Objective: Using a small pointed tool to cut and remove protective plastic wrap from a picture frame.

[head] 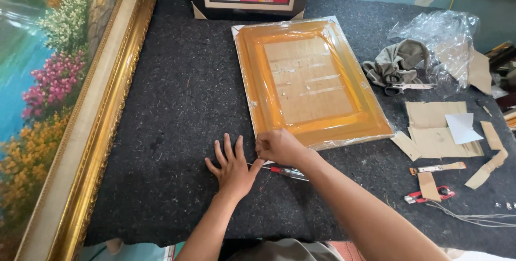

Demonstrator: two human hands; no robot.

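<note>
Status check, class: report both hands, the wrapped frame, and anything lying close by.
Left hand flat on felt table, open. Right hand pinching near corner of wrapped orange frame. Screwdriver lying beneath right hand.

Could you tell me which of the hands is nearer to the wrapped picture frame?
Right. The right hand touches the wrapped picture frame at its near corner; the left hand lies flat beside it.
</note>
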